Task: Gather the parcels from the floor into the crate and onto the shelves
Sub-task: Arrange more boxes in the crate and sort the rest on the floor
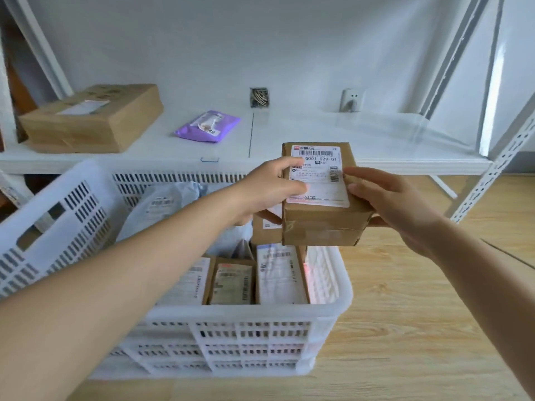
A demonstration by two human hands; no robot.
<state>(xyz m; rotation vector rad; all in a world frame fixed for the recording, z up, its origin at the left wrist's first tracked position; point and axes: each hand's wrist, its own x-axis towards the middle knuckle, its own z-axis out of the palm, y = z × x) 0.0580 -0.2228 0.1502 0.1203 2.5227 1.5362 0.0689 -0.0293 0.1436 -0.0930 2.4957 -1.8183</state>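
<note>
**Box held two-handed above crate**

Cardboard box (322,195) sat between both hands, label face up. Left hand (272,189) gripped its left edge, fingers curled over the label; right hand (385,198) cupped the right side, thumb below. Long axis ran away from the person toward the shelf (376,151). It hung over the crate (246,316)'s far right corner. Underside and right fingertips were hidden; crate parcels (231,282) were blurred.

Shelf board (362,134): bare from centre seam toward 3 o'clock. Obstacles on it at 9–10 o'clock: large cardboard box (92,118), purple mailer (208,126).
Slanted upright (492,175) bounds the shelf at 3 o'clock.
Crate (246,316), 6 o'clock of the shelf edge: packed with labelled parcels (231,282), grey bags (162,206) at 9 o'clock.
Wood floor (419,314), 3 o'clock of crate: open.
</note>
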